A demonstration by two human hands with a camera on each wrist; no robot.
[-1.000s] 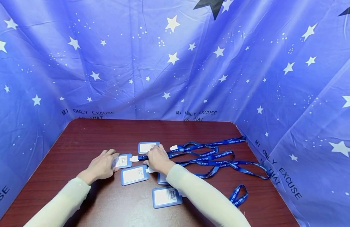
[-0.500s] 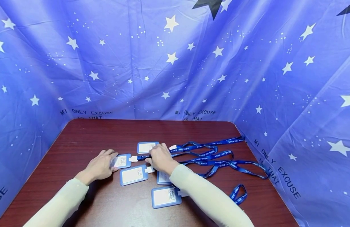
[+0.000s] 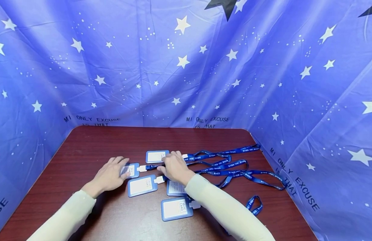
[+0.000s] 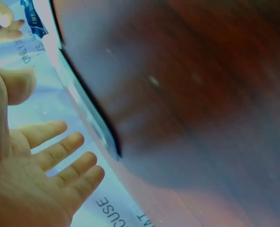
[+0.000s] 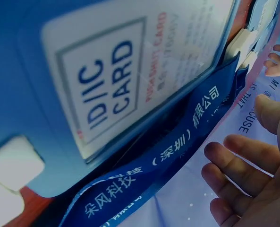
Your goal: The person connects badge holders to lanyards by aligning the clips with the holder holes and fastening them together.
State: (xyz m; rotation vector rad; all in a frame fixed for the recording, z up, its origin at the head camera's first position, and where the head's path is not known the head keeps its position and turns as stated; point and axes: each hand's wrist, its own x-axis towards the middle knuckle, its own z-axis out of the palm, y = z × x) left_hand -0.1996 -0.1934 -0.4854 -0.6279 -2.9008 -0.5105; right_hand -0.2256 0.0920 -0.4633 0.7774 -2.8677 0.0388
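Blue-framed ID card holders lie on the table with blue lanyards clipped to them. My left hand (image 3: 111,173) lies partly over the leftmost card holder (image 3: 134,170), hiding its left part. In the left wrist view its fingers (image 4: 66,158) are straight and apart, with nothing in them. My right hand (image 3: 177,168) is above the lanyard straps, beside the far card holder (image 3: 157,156). Fingers and thumb are loosely bent and separate in the right wrist view, near a lanyard strap (image 5: 187,125) but holding nothing. A white clip (image 3: 142,168) joins the leftmost holder to its strap.
More card holders lie nearer, one at mid-left (image 3: 142,186), one partly under the right wrist (image 3: 175,188) and one in front (image 3: 177,209). Lanyards (image 3: 249,174) stretch rightward, and a strap loop (image 3: 254,205) lies at the right. A starry blue curtain (image 3: 162,67) surrounds the table.
My left hand has shifted slightly right, further over the leftmost card holder. My right hand has slid right and off the strap by the clip, uncovering more of the holders beneath.
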